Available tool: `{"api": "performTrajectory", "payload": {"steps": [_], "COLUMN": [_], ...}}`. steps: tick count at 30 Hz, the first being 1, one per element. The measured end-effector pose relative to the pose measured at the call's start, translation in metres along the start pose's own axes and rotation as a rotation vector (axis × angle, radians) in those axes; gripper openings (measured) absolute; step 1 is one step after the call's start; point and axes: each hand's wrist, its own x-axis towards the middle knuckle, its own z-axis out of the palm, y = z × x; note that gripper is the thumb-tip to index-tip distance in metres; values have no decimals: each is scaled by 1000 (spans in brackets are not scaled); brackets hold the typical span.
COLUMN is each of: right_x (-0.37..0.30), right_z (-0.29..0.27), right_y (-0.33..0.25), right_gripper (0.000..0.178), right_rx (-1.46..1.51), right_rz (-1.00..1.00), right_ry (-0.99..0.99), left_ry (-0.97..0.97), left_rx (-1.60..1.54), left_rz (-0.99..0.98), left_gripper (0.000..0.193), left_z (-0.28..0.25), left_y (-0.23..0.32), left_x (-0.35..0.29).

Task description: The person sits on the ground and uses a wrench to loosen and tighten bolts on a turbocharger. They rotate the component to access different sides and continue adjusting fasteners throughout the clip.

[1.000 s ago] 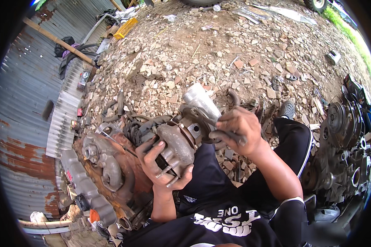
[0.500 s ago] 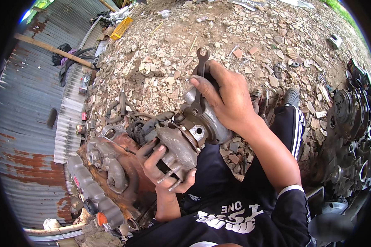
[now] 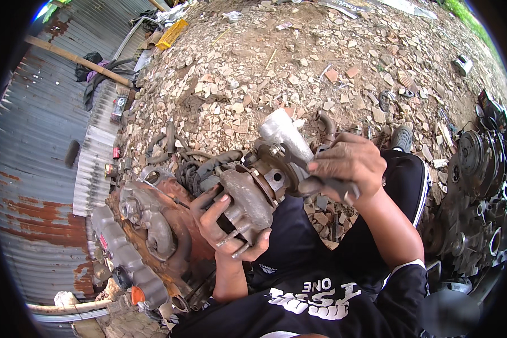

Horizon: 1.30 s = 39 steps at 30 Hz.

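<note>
My left hand [image 3: 211, 222] is wrapped under a greasy metal turbocharger [image 3: 248, 197], gripping its rounded housing near the protruding studs. The turbocharger is tilted above my lap, with its pale outlet [image 3: 284, 132] toward the far side. My right hand [image 3: 352, 166] is closed on a dark open-ended wrench [image 3: 294, 155]. One end of the wrench lies at a bolt [image 3: 275, 150] on the turbocharger's flange; whether it is seated there I cannot tell. My fingers cover part of the wrench's shank.
At my left lies a rusty engine block with a grey valve cover [image 3: 121, 262], beside a corrugated metal sheet [image 3: 34, 186]. Dark engine parts with a pulley [image 3: 473, 152] are piled at the right. Broken tile pieces [image 3: 231, 84] cover the ground; black hoses [image 3: 208, 166] lie near the turbocharger.
My right hand has swung right and nearer with the wrench, which pointed away before and now lies crosswise at the flange. The turbocharger has turned slightly; my left hand keeps its hold.
</note>
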Motion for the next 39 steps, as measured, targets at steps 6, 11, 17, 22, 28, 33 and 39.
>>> {"api": "performTrajectory", "payload": {"steps": [6,11,17,22,28,33,39], "right_x": [-12,-17,-20,-23,-23,-21,5], "right_z": [6,17,26,30,33,42,37], "right_y": [-10,-15,-19,-20,-29,-25,-20], "right_gripper": [37,35,35,34,29,27,28], "right_rx": [-166,-273,-311,-340,-459,-440,-191], "right_rz": [-145,-219,-221,-179,-66,-64,296], "right_ry": [-81,-59,-27,-57,-70,-18,97], "left_ry": [31,33,64,107,53,70,50], "left_rx": [-34,-26,-70,-102,-25,-118,15], "left_rz": [-27,-40,-61,-83,-72,-126,47], "left_gripper": [86,85,85,82,84,80,84], "left_z": [0,-1,-1,0,-4,1,-3], "left_y": [-5,-8,-9,-8,-14,-17,-16], "left_x": [-4,-7,-10,-11,-14,-24,-17]}}
